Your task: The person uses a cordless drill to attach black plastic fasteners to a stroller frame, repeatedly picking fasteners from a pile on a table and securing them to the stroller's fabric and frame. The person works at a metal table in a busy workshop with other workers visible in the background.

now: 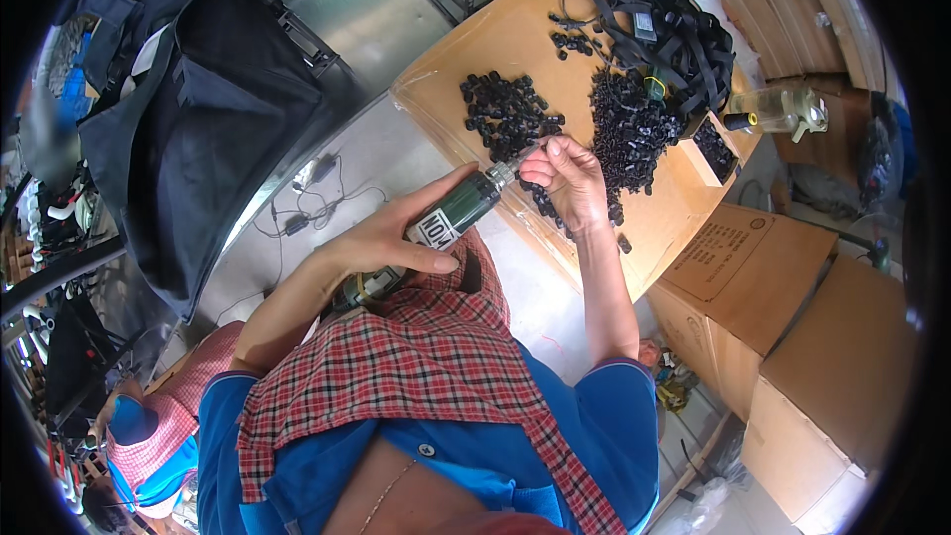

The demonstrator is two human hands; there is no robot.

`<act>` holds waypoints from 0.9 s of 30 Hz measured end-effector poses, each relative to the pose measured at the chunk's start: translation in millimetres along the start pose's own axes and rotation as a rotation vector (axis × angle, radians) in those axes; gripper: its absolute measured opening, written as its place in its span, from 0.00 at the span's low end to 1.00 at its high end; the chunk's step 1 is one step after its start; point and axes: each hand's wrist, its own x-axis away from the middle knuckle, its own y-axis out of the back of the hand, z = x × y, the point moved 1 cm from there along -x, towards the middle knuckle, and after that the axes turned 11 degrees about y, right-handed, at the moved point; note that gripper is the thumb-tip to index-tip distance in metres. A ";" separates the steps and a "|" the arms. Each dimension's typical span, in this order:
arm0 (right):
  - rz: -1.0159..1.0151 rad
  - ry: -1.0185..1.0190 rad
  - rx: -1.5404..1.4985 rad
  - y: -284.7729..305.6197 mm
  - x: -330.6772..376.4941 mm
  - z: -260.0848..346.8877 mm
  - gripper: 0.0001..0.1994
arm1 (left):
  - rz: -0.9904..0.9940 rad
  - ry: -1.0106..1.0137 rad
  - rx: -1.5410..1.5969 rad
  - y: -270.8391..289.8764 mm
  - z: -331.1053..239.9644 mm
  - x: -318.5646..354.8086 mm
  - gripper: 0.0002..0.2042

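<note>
Closest of all, a red checked apron (386,367) spreads over a blue shirt (604,416), and just above it we find the left hand (381,240), wrapped firmly around a dark, cylinder-shaped tool (458,211). Thumb on the near side, fingers mostly out of sight behind the barrel, and there's a white label showing between them! The tool sits tilted in front of the apron, its silvery tip pointing up and to the right, toward the near-left edge of the table.

And right there at the tip, here's the right hand (577,183), arm reaching up from below, thumb and forefinger drawn together in a narrow pinch, the other fingers curled. Is a small piece caught in that pinch? I can't tell from here.

Beyond the hands lies the wooden table (441,94), and it's busy: a loose heap of black pieces (503,111) on the left, a denser pile of small black parts (626,129) to the right of the right hand. Beside that pile stands a little wooden box (700,157) with more dark bits inside, and at the far end, a big tangle of black straps (684,35).

Out to the right, cardboard boxes (748,253) crowd beside the table; over on the left hangs black cloth (233,129), and lower left, another person (163,441) in checks and blue.
</note>
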 end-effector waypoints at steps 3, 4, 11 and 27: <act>-0.008 -0.007 -0.007 -2.0 1.9 -1.3 0.10 | 0.007 0.059 -0.043 0.8 -3.7 1.9 0.52; -0.012 -0.008 -0.003 -2.4 1.9 -1.6 0.10 | 0.014 0.087 -0.049 0.9 -5.2 2.7 0.52; -0.039 -0.018 0.042 -4.3 3.1 -4.6 0.11 | -0.012 0.058 -0.094 -1.0 -4.2 3.9 0.52; -0.223 0.445 1.213 69.6 -13.2 50.4 0.11 | 0.055 0.004 0.056 -2.8 -2.9 11.9 0.50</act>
